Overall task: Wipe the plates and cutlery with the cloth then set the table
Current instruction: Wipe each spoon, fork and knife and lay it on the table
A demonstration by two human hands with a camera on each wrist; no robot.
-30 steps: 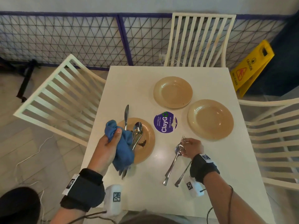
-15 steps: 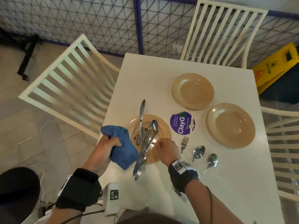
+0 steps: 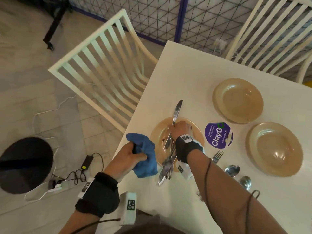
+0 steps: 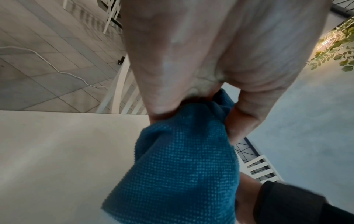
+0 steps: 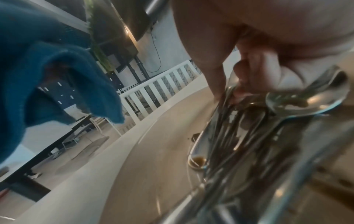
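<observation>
A white table [image 3: 194, 85] carries three tan plates. Two bare plates [image 3: 239, 100] [image 3: 276, 149] lie toward its far right side, well apart from the near plate [image 3: 159, 134] at the left edge, where a heap of cutlery [image 3: 168, 159] rests. The left hand [image 3: 126, 159] grips a bunched blue cloth [image 3: 143, 157] just beside that plate. The right hand [image 3: 180, 129] is over the heap, fingers curled onto the cutlery [image 5: 239, 121]. A fork [image 3: 217, 156] and two spoons [image 3: 232, 170] [image 3: 245, 183] lie on the table by the right forearm.

Cutlery [image 3: 168, 147] on left plate [image 3: 157, 132]; fork [image 3: 217, 156] right
</observation>
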